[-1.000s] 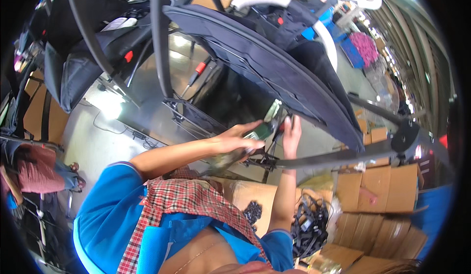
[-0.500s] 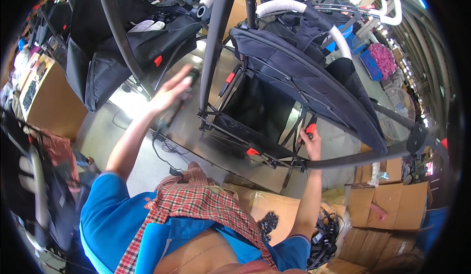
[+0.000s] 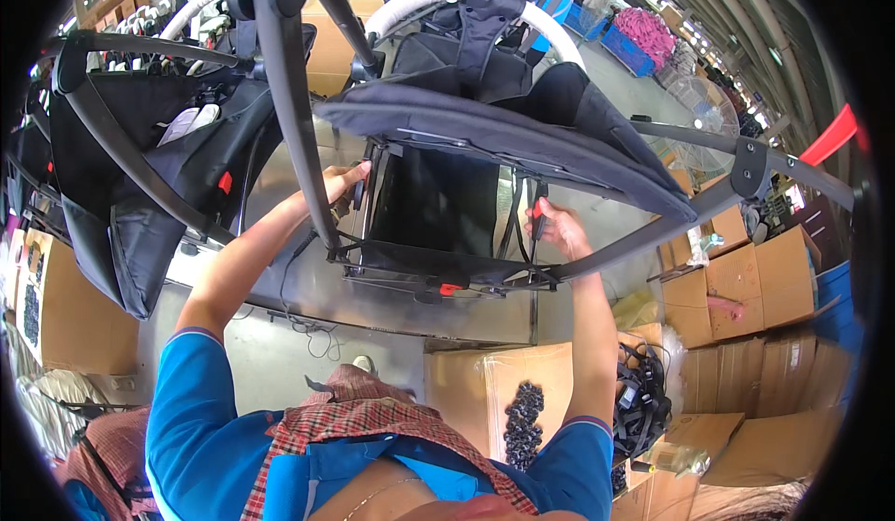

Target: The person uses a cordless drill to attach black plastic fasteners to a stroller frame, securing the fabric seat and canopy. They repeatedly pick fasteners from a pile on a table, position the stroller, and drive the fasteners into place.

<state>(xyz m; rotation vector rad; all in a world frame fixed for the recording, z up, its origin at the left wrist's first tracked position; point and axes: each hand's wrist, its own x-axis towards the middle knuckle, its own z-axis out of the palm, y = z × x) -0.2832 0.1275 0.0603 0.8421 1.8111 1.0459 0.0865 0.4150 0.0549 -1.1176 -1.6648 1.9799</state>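
A black stroller (image 3: 447, 259) with dark tubes stands in front of me, its fabric seat tilted above a black lower basket (image 3: 449, 202). My left hand (image 3: 344, 184) reaches behind a slanting tube to the left side of the frame. Its fingers are closed at a narrow upright there, and what lies in them is partly hidden. A dark object with a cable (image 3: 300, 246) shows just below that hand. On the right side, my right hand (image 3: 561, 230) has its fingers around a red-and-black latch (image 3: 538, 215). Another red clip (image 3: 452, 289) sits on the front lower bar.
A second black stroller (image 3: 112, 195) stands close on the left. Cardboard boxes (image 3: 736, 283) are stacked at the right. Small black parts (image 3: 524, 425) lie on a carton near me, beside tangled black straps (image 3: 643, 400). A standing fan (image 3: 695, 116) is farther back.
My left hand has moved in to the left side of the frame. My right hand stays at the red-and-black latch. The stroller sits further left in view as my head has turned.
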